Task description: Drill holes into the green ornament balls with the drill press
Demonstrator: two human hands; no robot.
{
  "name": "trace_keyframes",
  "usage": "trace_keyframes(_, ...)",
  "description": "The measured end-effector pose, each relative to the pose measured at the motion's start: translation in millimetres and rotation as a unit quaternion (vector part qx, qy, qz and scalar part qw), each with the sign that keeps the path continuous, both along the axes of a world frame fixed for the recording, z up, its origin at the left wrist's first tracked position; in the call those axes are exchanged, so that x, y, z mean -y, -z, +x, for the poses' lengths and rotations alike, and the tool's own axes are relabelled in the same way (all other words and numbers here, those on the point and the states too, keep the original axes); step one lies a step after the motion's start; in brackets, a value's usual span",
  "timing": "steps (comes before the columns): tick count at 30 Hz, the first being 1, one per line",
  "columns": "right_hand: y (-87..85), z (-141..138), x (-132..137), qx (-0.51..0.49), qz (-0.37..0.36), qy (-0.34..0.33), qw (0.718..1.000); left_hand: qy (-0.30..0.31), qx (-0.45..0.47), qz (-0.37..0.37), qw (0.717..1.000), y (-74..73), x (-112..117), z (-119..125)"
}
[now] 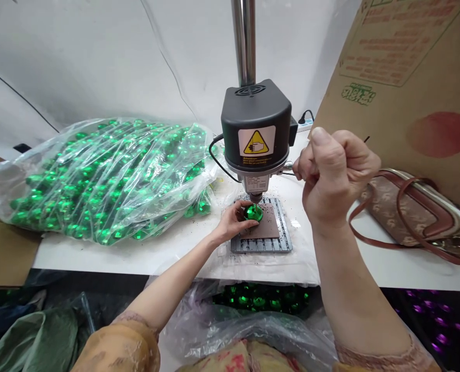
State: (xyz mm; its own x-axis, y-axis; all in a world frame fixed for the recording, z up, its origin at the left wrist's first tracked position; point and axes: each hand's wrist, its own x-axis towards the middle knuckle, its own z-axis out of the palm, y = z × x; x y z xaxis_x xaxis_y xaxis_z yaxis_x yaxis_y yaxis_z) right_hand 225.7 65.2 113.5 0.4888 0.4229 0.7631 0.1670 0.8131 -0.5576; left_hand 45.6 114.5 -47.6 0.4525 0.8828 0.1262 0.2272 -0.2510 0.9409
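Observation:
A small black bench drill point(256, 135) stands on a white table point(137, 256), on a steel column. My left hand point(233, 223) pinches a shiny green ball point(253, 213) and holds it on a brown pad on the drill's grey base plate point(284, 243), right under the bit. My right hand point(332, 175) is a closed fist around the drill's feed lever, whose thin metal rod shows at the machine's right side.
A big clear bag of green balls point(98, 178) lies on the table's left. A brown handbag point(408, 212) and a cardboard box point(408, 77) stand at the right. More green balls in a bag point(258, 299) sit below the table edge, purple ones point(442, 323) lower right.

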Motion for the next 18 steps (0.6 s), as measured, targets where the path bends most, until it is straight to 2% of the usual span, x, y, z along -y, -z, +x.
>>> trace_keyframes(5,0.2,0.0,0.6,0.012,-0.003,0.013,1.000,-0.020,-0.023,0.061,0.998,0.9,12.4,5.8)
trace_keyframes(10,0.2,0.0,1.8,-0.003,0.003,-0.017,1.000,-0.004,0.025,0.028,0.999,9.8,17.8,10.5)
trace_keyframes(18,12.7,-2.4,3.9,-0.004,0.087,-0.051,0.995,0.002,0.041,0.012,0.999,18.3,15.2,11.2)
